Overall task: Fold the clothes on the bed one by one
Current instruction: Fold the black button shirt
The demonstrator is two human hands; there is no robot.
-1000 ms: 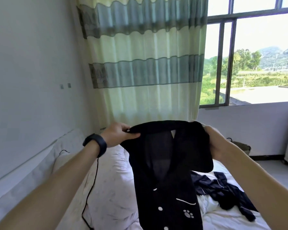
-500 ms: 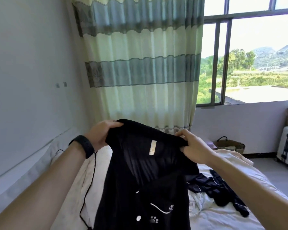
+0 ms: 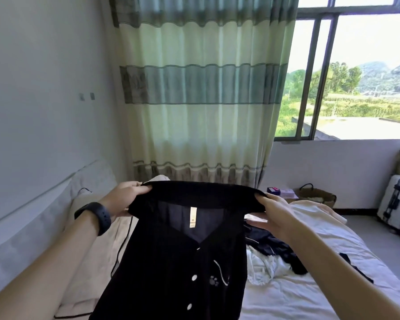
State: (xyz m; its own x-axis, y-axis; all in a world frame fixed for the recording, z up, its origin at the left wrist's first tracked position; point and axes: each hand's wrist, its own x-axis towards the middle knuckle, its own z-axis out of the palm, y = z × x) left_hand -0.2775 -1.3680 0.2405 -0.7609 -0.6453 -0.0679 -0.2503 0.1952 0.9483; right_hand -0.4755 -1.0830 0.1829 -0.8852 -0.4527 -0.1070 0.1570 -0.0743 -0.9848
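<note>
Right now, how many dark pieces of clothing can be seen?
2. A black shirt hangs, gripped at its top by the left hand and the right hand. A dark garment lies crumpled on the bed, to its right. More may be hidden behind the shirt.

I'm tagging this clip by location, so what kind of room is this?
Most likely a bedroom: a bed with rumpled white sheets, a green-and-cream striped curtain by the window, and a white hard-shell suitcase.
</note>
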